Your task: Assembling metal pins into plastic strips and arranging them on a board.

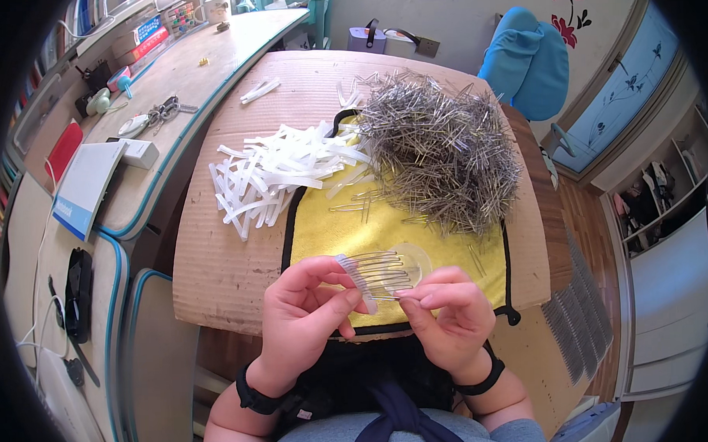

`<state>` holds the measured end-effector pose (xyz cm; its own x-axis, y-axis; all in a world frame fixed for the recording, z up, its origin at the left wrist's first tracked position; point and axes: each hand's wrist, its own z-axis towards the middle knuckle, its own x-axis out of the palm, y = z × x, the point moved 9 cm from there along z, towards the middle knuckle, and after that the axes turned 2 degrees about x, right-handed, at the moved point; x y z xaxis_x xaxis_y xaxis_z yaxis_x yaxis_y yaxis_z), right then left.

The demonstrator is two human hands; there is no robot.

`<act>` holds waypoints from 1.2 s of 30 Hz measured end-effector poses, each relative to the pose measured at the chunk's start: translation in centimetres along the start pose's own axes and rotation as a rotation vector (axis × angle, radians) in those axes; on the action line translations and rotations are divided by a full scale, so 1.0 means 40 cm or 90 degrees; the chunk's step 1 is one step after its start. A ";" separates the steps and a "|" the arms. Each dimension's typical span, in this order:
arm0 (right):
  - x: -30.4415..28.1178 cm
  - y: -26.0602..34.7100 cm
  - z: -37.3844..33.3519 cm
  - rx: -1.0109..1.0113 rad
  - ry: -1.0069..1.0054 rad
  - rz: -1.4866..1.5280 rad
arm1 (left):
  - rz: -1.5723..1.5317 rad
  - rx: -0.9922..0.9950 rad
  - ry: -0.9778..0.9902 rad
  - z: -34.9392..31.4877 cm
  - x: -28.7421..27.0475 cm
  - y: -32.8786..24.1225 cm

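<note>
My left hand [306, 300] pinches a narrow whitish plastic strip [370, 304] between thumb and fingers. Several wavy U-shaped metal pins [383, 268] stick out of the strip toward the right, side by side like comb teeth. At the strip's near end, my right hand [450, 307] has thumb and fingertips closed on one metal pin [385, 298]. That pin reaches to the strip; whether it is seated there I cannot tell. Both hands are above the near part of a yellow cloth [331, 236] with black edging. Behind the pins, a clear round disc [418, 259] lies on the cloth.
A large heap of metal pins [445, 151] covers the cloth's far right. Loose white strips [270, 173] lie left of it on a cardboard sheet [208, 281]. Rows of pinned strips [579, 314] rest at right. A desk [231, 50] stands left, a blue chair [524, 67] far right.
</note>
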<state>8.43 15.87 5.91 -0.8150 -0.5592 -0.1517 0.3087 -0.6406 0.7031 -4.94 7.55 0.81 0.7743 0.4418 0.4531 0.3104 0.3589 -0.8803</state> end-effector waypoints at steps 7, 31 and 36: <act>-0.008 0.002 0.009 0.064 0.011 0.003 | 0.051 -0.038 0.030 0.004 0.012 0.005; -0.183 -0.087 0.044 0.257 0.038 -0.562 | 0.019 0.010 -0.048 -0.002 -0.008 -0.008; -0.146 -0.075 0.055 0.182 0.102 -0.620 | 0.003 0.017 -0.054 -0.004 -0.006 -0.007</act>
<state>11.20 22.23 6.21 -0.5680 0.0593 -0.8209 -0.5969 -0.7164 0.3612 -5.14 7.22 0.94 0.7265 0.5108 0.4597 0.2908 0.3776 -0.8791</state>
